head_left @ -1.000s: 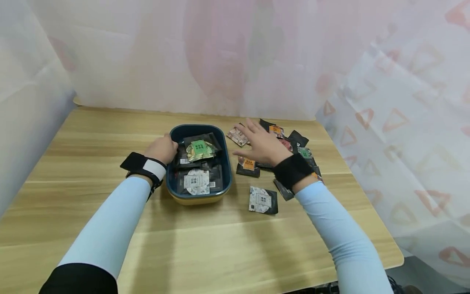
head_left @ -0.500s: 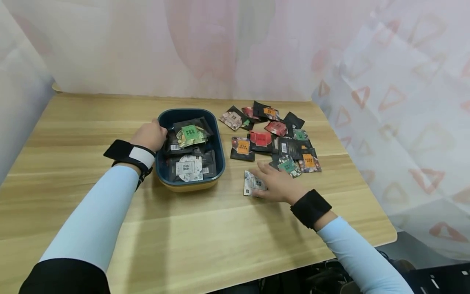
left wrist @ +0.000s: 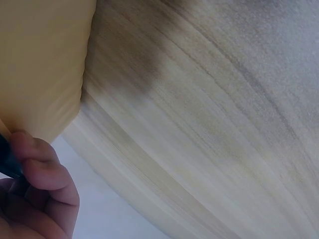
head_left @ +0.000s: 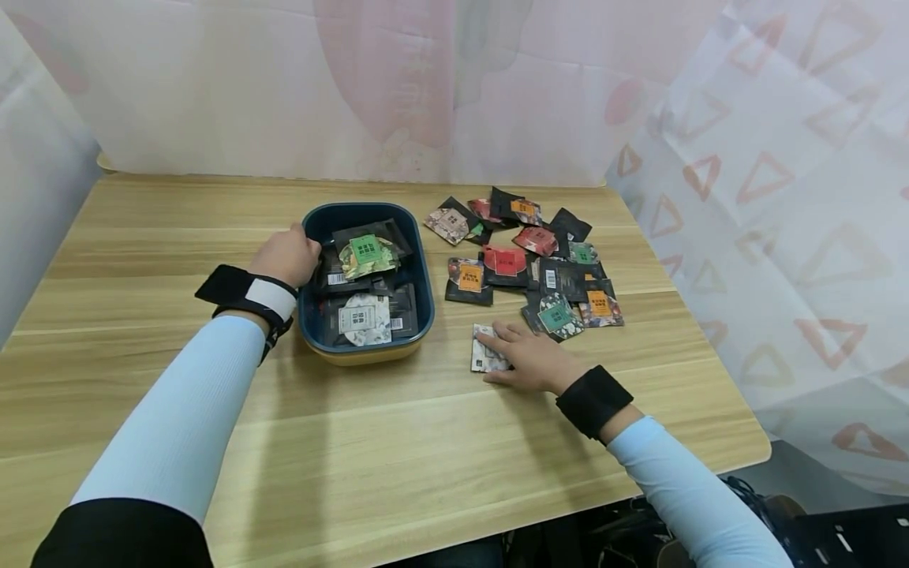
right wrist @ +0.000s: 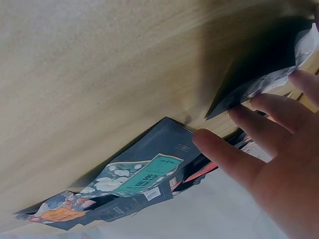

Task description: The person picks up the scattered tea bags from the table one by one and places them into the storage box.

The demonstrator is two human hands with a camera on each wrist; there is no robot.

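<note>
A dark blue tray [head_left: 423, 276] with a yellow underside holds several small snack packets. My left hand [head_left: 287, 256] grips its left rim; in the left wrist view my fingers [left wrist: 37, 167] curl over the dark rim above the yellow tray wall [left wrist: 40, 64]. My right hand [head_left: 525, 356] lies flat, fingers straight, on a white and black packet [head_left: 484, 359] on the table in front of the pile. In the right wrist view my fingertips [right wrist: 234, 147] touch that packet [right wrist: 259, 74], one edge of which is raised off the wood.
A loose pile of dark packets [head_left: 540, 260] with orange, red and green labels lies right of the tray; a teal-labelled packet [right wrist: 144, 179] sits closest to my right hand. The wooden table [head_left: 426, 457] is backed by pale curtains, with its right edge near.
My right hand has come from over the pile back to the white and black packet near the front and rests on it. The left hand stays on the tray rim.
</note>
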